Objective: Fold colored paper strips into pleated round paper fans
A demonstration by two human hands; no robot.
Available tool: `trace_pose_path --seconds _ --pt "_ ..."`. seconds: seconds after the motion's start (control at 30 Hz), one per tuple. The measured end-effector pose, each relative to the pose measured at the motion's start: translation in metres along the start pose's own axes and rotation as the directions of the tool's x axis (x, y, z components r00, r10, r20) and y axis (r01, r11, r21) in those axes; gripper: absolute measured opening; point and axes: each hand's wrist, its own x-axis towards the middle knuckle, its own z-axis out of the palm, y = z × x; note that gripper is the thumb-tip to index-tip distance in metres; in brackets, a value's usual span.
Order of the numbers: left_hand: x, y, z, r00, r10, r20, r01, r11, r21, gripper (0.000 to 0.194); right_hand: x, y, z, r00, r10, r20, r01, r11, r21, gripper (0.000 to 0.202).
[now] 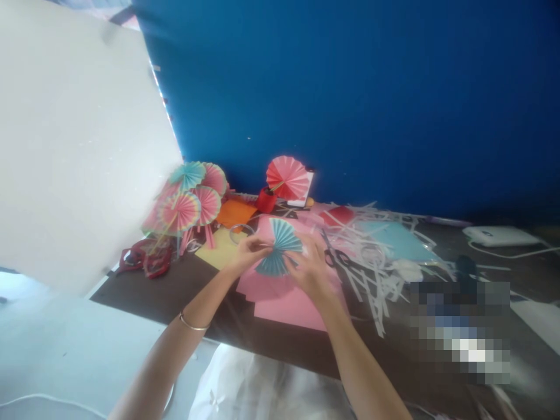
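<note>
We find the light strongest at left, where the panel (83,134) pales almost to washed-out white and a thin line of glare follows its far edge. The wall (350,105) grades from mid-blue to near-black at right; the table (236,326) is dim. We note hazy softness over the fan (286,234), wide-angle stretching toward the margins, and a pixelated patch (464,332) at lower right.
</note>
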Motion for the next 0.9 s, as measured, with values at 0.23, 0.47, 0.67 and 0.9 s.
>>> trace_pose_path --seconds 0.23,0.47,0.67,0.9 --pt "-0.001 0.004 0.002 1.0 -0.014 -0.004 0.014 1.0 0.022 0.027 -0.001 0.001 0.002 1.0 0.01 0.001 -0.011 0.998 0.059 0.013" --pt "0.0 0.0 0.001 0.999 -0.031 -0.02 0.03 0.999 -0.041 0.026 0.003 -0.003 -0.003 0.999 0.025 0.024 -0.028 0.995 0.094 0.014" --pt "0.0 -0.006 -0.001 0.998 -0.058 0.001 0.058 0.995 -0.082 0.026 0.004 -0.003 -0.006 0.998 0.03 0.059 -0.036 0.994 0.107 0.017" --pt "0.002 -0.008 -0.002 0.998 -0.036 -0.057 0.029 0.993 -0.111 0.027 0.006 -0.003 -0.01 0.999 0.023 0.041 -0.028 0.992 0.122 0.014"
